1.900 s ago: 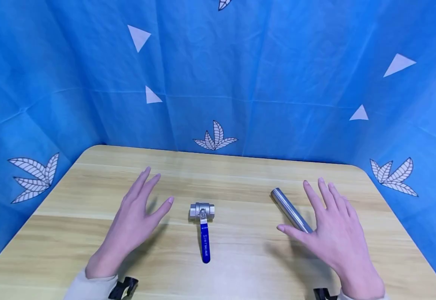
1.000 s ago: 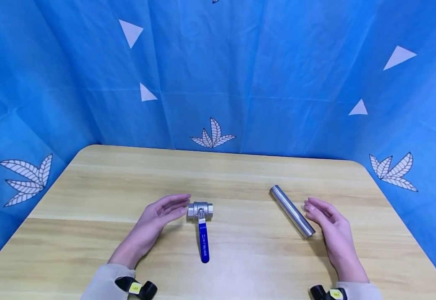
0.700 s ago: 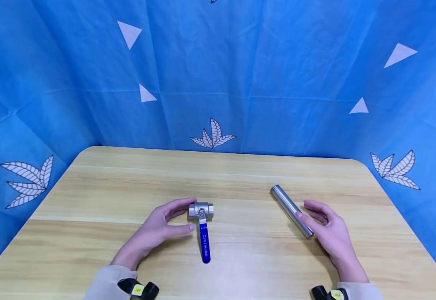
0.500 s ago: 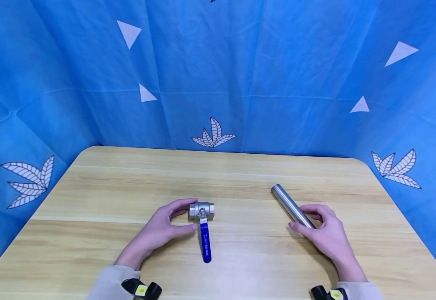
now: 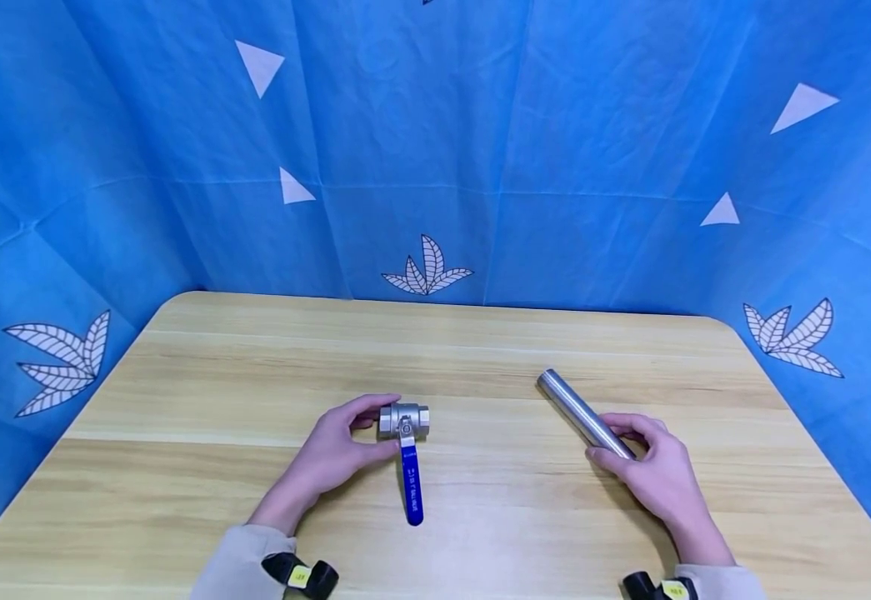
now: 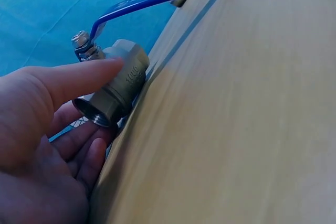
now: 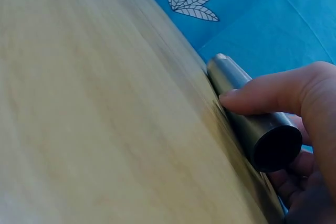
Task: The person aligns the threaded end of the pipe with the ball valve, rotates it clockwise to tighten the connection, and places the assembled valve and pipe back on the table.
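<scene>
A steel ball valve (image 5: 408, 421) with a blue lever handle (image 5: 411, 487) lies left of the table's middle, the lever pointing toward the person. My left hand (image 5: 333, 450) grips the valve's left end, thumb on the near side and fingers behind. In the left wrist view the thumb crosses the valve body (image 6: 132, 80), and one open threaded end shows. To the right, a smooth metal pipe (image 5: 573, 408) lies slanted on the table. My right hand (image 5: 656, 471) holds its near end between thumb and fingers; the right wrist view shows the pipe's dark hollow end (image 7: 278, 149).
The wooden table (image 5: 480, 533) has rounded far corners. A blue cloth (image 5: 420, 125) with white triangles and leaf prints hangs around its back and sides. Black wrist-camera mounts (image 5: 302, 575) sit at both cuffs.
Both hands came down from hovering with spread fingers. The left closed in on the valve from the left; the right took hold of the pipe's near end. Valve and pipe have barely moved.
</scene>
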{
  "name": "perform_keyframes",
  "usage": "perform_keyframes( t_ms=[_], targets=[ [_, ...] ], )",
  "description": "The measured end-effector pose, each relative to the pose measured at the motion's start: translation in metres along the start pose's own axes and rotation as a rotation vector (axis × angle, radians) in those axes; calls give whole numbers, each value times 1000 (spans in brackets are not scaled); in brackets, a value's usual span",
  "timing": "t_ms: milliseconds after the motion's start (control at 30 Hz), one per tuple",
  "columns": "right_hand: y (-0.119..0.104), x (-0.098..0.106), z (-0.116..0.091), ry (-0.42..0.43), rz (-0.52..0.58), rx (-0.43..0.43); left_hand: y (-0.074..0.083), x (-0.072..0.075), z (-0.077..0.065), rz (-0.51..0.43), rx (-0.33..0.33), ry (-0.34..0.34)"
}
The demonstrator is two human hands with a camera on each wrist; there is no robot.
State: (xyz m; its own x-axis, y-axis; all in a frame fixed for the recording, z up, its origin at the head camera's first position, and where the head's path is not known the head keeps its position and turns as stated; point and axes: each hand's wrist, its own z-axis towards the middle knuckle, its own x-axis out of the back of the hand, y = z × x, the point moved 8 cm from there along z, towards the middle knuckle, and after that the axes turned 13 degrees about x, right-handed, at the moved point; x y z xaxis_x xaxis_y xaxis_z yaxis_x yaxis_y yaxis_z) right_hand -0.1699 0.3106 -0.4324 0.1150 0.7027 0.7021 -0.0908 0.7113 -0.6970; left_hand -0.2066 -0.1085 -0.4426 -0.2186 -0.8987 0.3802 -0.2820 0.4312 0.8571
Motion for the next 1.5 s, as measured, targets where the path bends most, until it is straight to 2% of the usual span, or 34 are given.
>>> perform_keyframes(
  t_ms=[233, 367, 733, 867, 1067, 1233, 1500],
  targets=[
    [0, -3, 3, 31, 68, -11, 1, 4, -1, 20, 5, 49],
    [0, -3, 1, 34, 64, -14, 1, 3, -3, 25, 9, 57],
    [-2, 0, -3, 52, 34, 58, 2, 1, -2, 4, -6, 66],
    [1, -1, -3, 28, 21, 24, 1, -1, -3, -4, 5, 62],
    [3, -2, -2, 15, 18, -12, 3, -5, -4, 1, -14, 33],
    [4, 0, -3, 37, 21, -18, 3, -5, -4, 18, -14, 59],
    [-5, 2, -3, 80, -16, 81, -2, 0, -2, -43, 2, 91]
  ],
)
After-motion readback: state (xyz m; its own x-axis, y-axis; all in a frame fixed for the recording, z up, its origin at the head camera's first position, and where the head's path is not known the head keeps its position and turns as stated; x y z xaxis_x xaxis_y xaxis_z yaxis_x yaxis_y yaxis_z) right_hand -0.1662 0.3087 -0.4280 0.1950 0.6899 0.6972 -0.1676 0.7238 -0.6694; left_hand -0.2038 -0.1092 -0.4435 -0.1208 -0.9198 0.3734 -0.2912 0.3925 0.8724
